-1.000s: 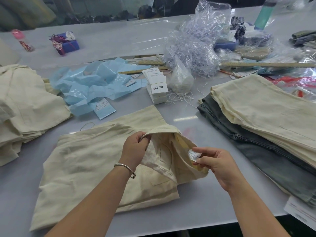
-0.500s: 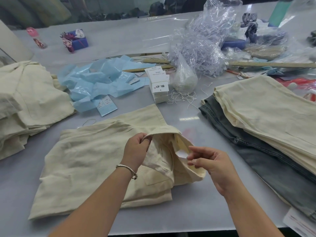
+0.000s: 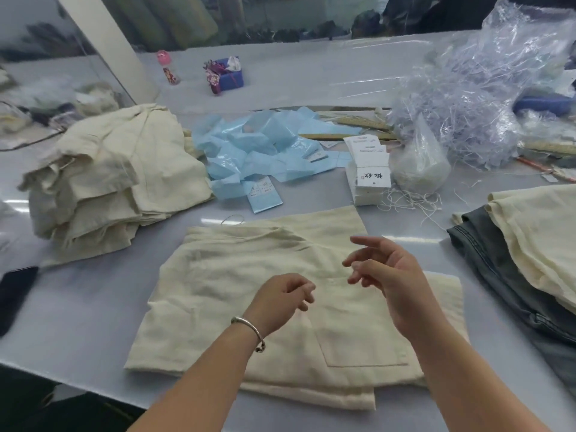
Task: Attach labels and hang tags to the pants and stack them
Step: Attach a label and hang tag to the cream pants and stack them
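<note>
On a pale grey work table [image 3: 93, 307], a folded pair of cream pants [image 3: 224, 275] lies flat in front of the person, a patch pocket facing up near its right edge. Both hands hover just above the fabric and hold nothing: the left hand [image 3: 280, 300], with a silver bangle [image 3: 249, 328] on its wrist, has its fingers loosely curled, and the right hand [image 3: 389, 275] is open with the fingers spread and relaxed. Half a second ago the left hand was gripping the turned-back waistband and the right hand was pinching at a small white label inside it; the waistband now lies closed and flat, and the label is out of sight. Beyond the pants, a clear plastic bag [image 3: 420, 163] holds a white mass that cannot be identified, with loose white strings [image 3: 411, 201] beside it. Next to it stands a stack of white hang tags [image 3: 367, 173]; the front tag bears 2 dark brush-style characters and a red mark, too small to read. Crumpled light blue backing sheets [image 3: 258, 148] lie to the left of the tags, 1 carrying white printed labels [image 3: 261, 190] whose text is illegible. A pile of cream pants [image 3: 118, 176] sits at far left, and at right cream pants are stacked on grey denim [image 3: 498, 269]. A dark phone [image 3: 15, 291] lies at the left edge.
</note>
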Available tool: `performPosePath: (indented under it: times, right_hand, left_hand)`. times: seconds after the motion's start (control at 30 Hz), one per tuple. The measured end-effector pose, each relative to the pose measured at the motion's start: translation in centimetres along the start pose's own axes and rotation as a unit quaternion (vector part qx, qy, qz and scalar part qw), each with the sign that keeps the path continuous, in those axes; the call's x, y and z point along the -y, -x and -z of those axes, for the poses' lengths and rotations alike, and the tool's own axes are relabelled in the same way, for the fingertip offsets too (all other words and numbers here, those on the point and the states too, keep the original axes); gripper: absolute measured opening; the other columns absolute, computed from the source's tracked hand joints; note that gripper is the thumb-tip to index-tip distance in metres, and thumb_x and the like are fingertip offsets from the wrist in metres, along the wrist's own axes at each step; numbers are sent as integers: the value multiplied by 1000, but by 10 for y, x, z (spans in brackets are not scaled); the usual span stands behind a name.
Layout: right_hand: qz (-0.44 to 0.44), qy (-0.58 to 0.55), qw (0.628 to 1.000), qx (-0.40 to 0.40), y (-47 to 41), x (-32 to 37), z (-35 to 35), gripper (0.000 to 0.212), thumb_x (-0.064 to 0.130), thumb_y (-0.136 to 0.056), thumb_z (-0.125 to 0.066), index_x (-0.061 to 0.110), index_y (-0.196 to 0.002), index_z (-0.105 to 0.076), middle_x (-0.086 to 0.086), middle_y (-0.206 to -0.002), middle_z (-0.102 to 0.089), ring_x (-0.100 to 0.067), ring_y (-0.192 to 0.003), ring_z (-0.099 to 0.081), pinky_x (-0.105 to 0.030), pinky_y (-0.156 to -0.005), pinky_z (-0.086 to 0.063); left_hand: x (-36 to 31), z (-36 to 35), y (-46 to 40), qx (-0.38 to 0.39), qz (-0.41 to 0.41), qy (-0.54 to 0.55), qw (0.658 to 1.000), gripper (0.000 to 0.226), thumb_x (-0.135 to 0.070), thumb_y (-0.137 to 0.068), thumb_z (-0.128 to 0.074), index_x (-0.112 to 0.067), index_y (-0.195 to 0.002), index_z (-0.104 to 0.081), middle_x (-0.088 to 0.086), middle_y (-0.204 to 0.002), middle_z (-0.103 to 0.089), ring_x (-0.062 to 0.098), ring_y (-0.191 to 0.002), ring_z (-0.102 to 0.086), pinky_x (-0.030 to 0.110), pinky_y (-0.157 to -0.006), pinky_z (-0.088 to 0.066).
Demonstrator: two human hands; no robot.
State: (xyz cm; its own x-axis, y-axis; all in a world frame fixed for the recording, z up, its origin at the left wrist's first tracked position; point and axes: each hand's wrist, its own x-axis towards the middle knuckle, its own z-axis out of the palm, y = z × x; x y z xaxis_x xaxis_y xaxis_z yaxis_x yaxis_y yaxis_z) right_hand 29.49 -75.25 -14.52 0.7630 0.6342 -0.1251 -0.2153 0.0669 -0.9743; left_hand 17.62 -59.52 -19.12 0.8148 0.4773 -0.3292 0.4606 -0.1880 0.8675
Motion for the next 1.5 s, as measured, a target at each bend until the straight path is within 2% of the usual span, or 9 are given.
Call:
performPosePath:
  times: [0.3,0.57,0.7,0.87,1.07,1.17,1.23,1.33,1.5]
  right_hand:
    - [-92,31,995,17,-100,-23,-125,41,-8,-82,-58,15,-116,-56,-9,-84,-72,-20,-56,-62,-26,-56,-39]
    - [-124,72,990,-6,-185,-63,-190,38,-9,-79,-61,17,-106,-59,-8,-81,-70,-21,-56,-63,-30,-56,-40]
    - [-107,124,986,-37,-225,-75,-206,27,-3,-81,-64,16,-99,-61,-6,-76,-68,-15,-56,-63,-26,-55,-42]
    - [-32,236,962,-134,-296,-81,-230,23,24,-84,-72,17,-98,-55,-6,-96,-63,-18,-77,-62,-34,-71,-48]
    - [152,655,740,-8,-375,-90,-284,110,66,-70,-67,28,-152,-3,-11,-155,-14,-34,-138,-21,-43,-106,-32]
    - [145,752,640,66,-404,-101,-303,74,46,-89,-56,34,-149,-15,-8,-157,-12,-34,-143,-12,-47,-111,-22]
    - [155,723,673,25,-413,-98,-306,29,22,-93,-47,23,-121,-55,-5,-130,-50,-32,-126,-42,-37,-94,-34]
    - [148,489,852,-112,-414,-88,-301,19,7,-89,-46,15,-92,-62,-7,-91,-65,-30,-90,-56,-36,-71,-38]
    - [120,49,967,-218,-378,-60,-283,16,12,-96,-53,21,-88,-64,8,-84,-66,-10,-81,-61,-30,-78,-48]
  left_hand:
    - [27,151,-83,-225,-16,-119,967,29,-18,-90,-63,-17,-118,-61,-2,-110,-60,5,-82,-58,23,-83,-45]
    - [49,236,-228,-252,-45,-376,891,93,-28,-83,-65,-31,-153,-4,9,-155,3,29,-135,-14,34,-110,-30]
    - [61,249,-266,-181,-68,-370,909,39,-23,-87,-60,-24,-126,-60,-1,-152,-29,28,-131,-31,27,-106,-30]
    - [77,240,-228,-131,-197,-243,941,22,-19,-70,-67,-19,-92,-68,-7,-101,-67,16,-96,-59,29,-86,-44]
    - [86,236,-190,1,-108,-186,977,15,-18,-72,-52,-26,-84,-55,-16,-103,-67,5,-98,-59,14,-83,-43]
    - [81,247,-188,-43,-68,-152,985,17,-19,-72,-49,-31,-82,-43,-12,-93,-65,6,-90,-59,15,-77,-43]
    - [80,257,-187,-24,-66,-130,989,25,-29,-69,-54,-42,-88,-45,-20,-101,-60,-5,-97,-55,8,-80,-41]
    - [80,270,-186,1,-70,-64,995,48,-58,-63,-64,-56,-108,-48,-41,-117,-49,-26,-111,-39,0,-90,-32]
    - [72,286,-211,-202,-55,227,951,25,-35,-76,-75,-21,-97,-70,-3,-98,-74,14,-99,-67,31,-88,-50]
